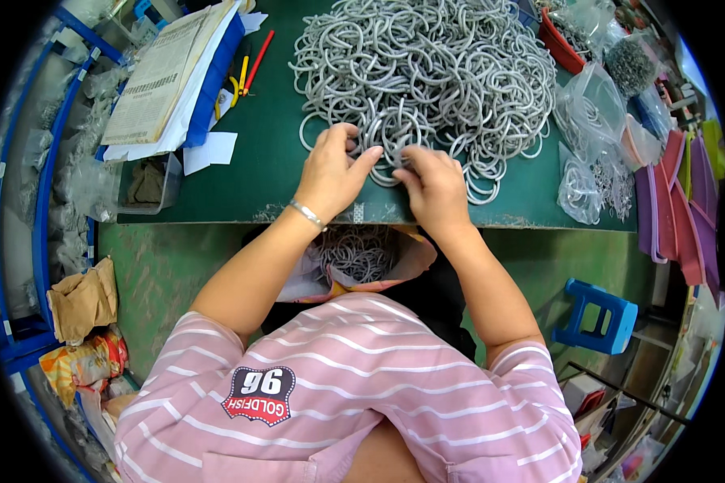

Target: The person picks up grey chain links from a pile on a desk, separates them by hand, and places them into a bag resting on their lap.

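Right, the left hand [334, 171] has thumb and fingers spread apart at the front fringe of the heaped grey rings [427, 60], with 1 ring standing out just beside its fingers; the right hand [439, 185] is blurred, thumb and fingers curled at that same fringe, and I can't tell whether it pinches a ring or only brushes them. That heap fills the middle of the worktop [258, 177], running back out of view, and loose rings lie near the front edge. Trouble spot, I'd judge: interlocked rings could drag neighbours along if tugged, and those up front could slip over. Below that edge gapes an open sack [416, 262] with more rings inside, though anything dropping well to its right could miss and hit the floor [532, 266]. Room to move? Bare green left of the heap, as far as the papers [165, 76] and the plastic tub [171, 185] by the front left corner; rightward, a narrower strip before the clear bags [592, 113] near the right edge.
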A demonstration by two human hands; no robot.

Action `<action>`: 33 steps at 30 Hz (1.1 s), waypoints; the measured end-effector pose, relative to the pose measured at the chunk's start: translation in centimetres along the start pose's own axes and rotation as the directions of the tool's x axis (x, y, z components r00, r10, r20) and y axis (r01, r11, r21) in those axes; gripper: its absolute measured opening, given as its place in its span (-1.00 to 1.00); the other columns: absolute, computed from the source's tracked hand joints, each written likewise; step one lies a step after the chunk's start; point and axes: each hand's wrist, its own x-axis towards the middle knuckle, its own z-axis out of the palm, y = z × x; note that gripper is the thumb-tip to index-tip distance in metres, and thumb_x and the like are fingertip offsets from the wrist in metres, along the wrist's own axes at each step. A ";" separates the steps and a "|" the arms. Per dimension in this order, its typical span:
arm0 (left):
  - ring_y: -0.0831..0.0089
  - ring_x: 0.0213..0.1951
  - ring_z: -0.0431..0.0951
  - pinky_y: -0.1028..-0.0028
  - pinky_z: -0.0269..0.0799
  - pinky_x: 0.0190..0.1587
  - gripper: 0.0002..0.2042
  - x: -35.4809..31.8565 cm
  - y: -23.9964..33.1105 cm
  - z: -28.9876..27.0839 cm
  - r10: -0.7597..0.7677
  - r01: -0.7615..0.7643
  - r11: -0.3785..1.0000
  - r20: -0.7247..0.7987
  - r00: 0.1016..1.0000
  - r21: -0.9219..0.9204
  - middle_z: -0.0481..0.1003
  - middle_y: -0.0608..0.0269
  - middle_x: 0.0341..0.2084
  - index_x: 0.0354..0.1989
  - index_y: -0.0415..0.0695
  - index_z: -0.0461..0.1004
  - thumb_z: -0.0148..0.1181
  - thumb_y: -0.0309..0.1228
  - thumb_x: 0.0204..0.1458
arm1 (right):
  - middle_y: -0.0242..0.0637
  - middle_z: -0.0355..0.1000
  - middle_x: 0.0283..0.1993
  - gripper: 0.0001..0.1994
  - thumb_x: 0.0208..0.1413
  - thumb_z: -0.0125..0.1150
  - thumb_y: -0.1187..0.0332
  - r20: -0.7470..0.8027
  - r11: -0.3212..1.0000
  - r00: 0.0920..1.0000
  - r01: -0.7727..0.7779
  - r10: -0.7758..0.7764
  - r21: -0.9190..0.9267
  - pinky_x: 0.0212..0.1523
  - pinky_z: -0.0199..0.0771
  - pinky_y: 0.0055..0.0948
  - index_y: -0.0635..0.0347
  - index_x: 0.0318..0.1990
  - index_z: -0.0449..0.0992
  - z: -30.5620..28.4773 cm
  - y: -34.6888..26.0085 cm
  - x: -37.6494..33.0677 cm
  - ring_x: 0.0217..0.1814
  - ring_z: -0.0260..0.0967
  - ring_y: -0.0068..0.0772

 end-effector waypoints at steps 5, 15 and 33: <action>0.26 -0.55 0.49 0.35 0.40 -0.44 -0.73 3.2 0.2 0.8 0.123 -0.114 0.969 -0.024 0.992 0.218 0.45 0.07 -0.64 -0.38 -0.25 0.44 0.28 -0.30 -0.12 | -0.42 0.29 -0.62 -0.88 0.18 0.07 0.41 -0.111 0.500 0.822 -0.227 0.558 0.836 -0.58 0.37 -0.61 0.30 -0.22 0.40 -3.6 -0.7 6.5 -0.66 0.17 -0.71; 0.15 -0.60 0.49 0.35 0.39 -0.50 -0.86 2.4 3.5 -4.1 0.258 -0.262 0.949 0.046 0.965 0.174 0.45 0.01 -0.66 -0.52 -0.26 0.44 0.22 -0.44 -0.16 | -0.12 0.41 -0.42 -0.62 -0.17 0.40 0.13 0.333 0.966 0.909 -0.256 0.249 -0.026 -0.34 0.41 -0.23 0.30 -0.39 0.49 -6.1 -2.4 2.8 -0.36 0.40 -0.05; 0.62 -0.59 0.50 0.64 0.39 -0.53 -0.78 4.1 5.2 -4.7 -0.070 0.084 0.914 0.051 0.996 -0.396 0.51 0.29 -0.55 -0.44 -0.22 0.38 0.03 -0.34 0.18 | -0.25 0.36 -0.51 -0.88 0.18 0.06 0.42 -0.138 0.849 0.944 -0.198 0.300 0.489 -0.42 0.33 -0.47 0.33 -0.29 0.41 -1.8 -3.5 2.4 -0.47 0.32 -0.45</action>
